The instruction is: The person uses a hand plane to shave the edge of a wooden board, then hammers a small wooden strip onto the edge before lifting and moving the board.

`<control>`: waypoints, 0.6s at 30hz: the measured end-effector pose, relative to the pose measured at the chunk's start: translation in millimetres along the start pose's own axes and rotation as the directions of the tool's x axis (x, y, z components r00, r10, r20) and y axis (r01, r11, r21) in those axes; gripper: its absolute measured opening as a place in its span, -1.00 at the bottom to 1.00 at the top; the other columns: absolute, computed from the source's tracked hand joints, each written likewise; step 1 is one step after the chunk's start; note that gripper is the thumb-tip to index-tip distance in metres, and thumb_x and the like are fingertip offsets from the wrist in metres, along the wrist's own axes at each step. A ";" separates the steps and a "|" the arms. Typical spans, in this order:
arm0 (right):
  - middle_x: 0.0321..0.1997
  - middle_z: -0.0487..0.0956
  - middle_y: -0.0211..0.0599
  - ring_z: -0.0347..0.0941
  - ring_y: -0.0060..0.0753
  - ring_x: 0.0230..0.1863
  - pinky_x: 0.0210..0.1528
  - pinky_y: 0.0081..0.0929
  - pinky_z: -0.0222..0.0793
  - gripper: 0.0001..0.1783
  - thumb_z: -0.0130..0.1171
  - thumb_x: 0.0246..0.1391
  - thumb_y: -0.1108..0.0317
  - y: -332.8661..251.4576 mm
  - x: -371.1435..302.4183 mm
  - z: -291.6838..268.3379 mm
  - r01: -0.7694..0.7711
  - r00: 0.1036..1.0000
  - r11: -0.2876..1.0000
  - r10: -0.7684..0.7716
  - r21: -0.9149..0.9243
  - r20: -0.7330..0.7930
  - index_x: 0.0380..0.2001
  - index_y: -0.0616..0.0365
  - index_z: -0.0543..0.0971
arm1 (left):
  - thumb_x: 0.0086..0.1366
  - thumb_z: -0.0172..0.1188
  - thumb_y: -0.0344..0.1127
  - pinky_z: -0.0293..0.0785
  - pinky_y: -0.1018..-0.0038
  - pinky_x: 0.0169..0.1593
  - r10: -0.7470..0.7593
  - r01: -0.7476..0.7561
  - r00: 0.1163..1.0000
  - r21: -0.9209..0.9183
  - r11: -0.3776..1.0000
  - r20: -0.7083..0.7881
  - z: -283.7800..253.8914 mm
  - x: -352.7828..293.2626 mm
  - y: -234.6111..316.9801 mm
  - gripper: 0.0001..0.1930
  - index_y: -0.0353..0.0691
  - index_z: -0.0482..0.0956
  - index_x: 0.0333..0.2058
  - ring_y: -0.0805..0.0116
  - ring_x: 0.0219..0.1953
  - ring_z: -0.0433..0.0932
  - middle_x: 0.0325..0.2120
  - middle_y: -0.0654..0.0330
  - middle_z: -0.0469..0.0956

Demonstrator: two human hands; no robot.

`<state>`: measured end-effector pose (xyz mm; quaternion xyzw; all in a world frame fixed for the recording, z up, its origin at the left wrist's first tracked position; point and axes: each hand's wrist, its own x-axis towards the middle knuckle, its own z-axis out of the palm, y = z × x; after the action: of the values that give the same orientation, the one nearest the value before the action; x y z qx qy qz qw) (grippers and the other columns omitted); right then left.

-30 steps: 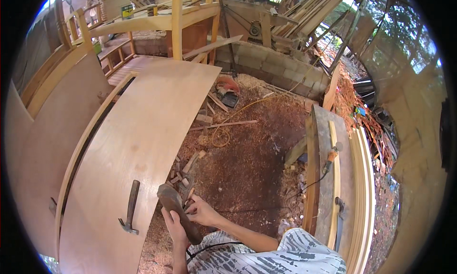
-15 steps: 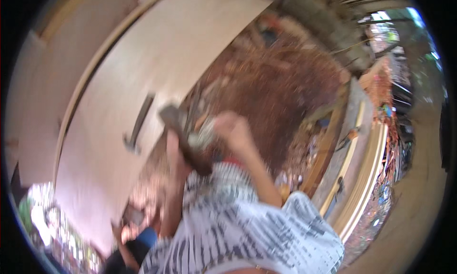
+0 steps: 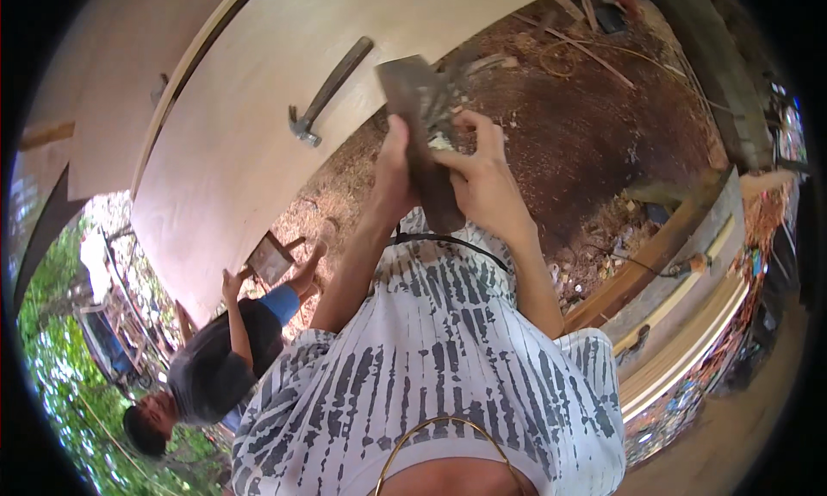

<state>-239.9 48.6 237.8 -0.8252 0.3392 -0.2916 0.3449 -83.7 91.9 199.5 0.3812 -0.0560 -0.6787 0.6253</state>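
Fingers [image 3: 397, 131]: left hand [image 3: 394, 179] clasps dark block [image 3: 420, 147]; right hand [image 3: 493, 181] half-curled against it.

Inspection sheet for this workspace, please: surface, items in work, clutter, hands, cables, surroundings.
Surface: pale plywood sheet, claw hammer lying on it.
Items in work: dark wooden block, held tilted; details blurred.
Clutter: wood shavings scattered over the ground.
Left hand: grips the block's left side.
Right hand: fingers at its right side; grip unclear.
Cables: thin dark cord at right.
Surroundings: another person at lower left; greenery beyond.
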 end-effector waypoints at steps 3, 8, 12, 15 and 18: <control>0.23 0.44 -0.02 0.26 0.15 0.29 0.31 -0.06 0.27 -0.65 0.18 0.01 0.52 -1.2 -4.1 0.7 -0.045 0.999 0.949 0.037 -0.311 -0.030 -0.10 0.12 0.71 | 0.58 -0.05 0.05 0.52 0.41 -0.04 0.157 -0.130 0.981 0.218 0.967 -0.112 -14.1 3.0 -7.5 -0.51 -0.19 0.37 0.24 0.43 -0.11 0.51 -0.06 0.21 0.52; 0.23 0.45 0.04 0.33 0.09 0.29 0.33 -0.08 0.27 -0.47 0.23 0.20 0.36 39.2 -36.3 -6.9 -0.364 0.931 0.902 0.352 -0.233 -0.093 0.23 0.25 0.50 | 0.58 -0.05 0.05 0.46 0.48 0.00 0.223 -0.152 0.951 0.305 0.940 -0.214 -3.1 -2.3 -7.3 -0.49 -0.24 0.34 0.26 0.49 -0.06 0.47 -0.03 0.24 0.49; 0.32 0.41 0.05 0.37 -0.16 0.33 0.31 -0.27 0.32 0.06 0.42 0.10 0.21 60.9 -59.5 34.0 -0.594 0.803 0.584 0.389 0.553 0.452 0.49 0.31 0.02 | 0.56 -0.07 0.16 0.25 0.35 0.36 0.195 -0.152 0.973 0.292 0.944 -0.124 -4.6 0.3 -33.7 -0.32 -0.18 0.14 0.42 0.31 0.29 0.31 0.29 0.16 0.32; 0.14 0.50 0.00 0.55 -0.23 0.06 0.06 -0.35 0.53 -0.19 0.32 0.14 0.29 57.2 -63.1 68.0 -0.471 0.881 0.735 0.418 0.487 0.221 0.35 0.36 0.17 | 0.51 0.09 0.07 0.17 0.29 0.41 0.111 -0.109 0.993 0.551 0.828 0.030 -29.6 -0.9 -49.7 -0.28 -0.19 0.12 0.45 0.21 0.42 0.21 0.34 -0.08 0.30; -0.09 0.57 -0.06 0.63 -0.28 -0.28 -0.28 -0.34 0.62 -0.28 0.29 0.11 0.37 67.9 -70.5 54.2 -0.691 0.624 0.029 0.529 0.722 0.576 0.26 0.33 0.21 | 0.42 0.24 -0.06 0.23 0.25 0.39 -0.007 0.017 1.000 0.744 0.668 -0.016 -55.8 -8.9 -38.0 -0.38 -0.18 0.34 0.34 0.13 0.36 0.34 0.23 -0.07 0.46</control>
<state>-267.8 86.2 136.2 -0.2756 0.4089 -0.1862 0.8498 -82.3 130.2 143.3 0.6073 -0.3216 -0.5987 0.4115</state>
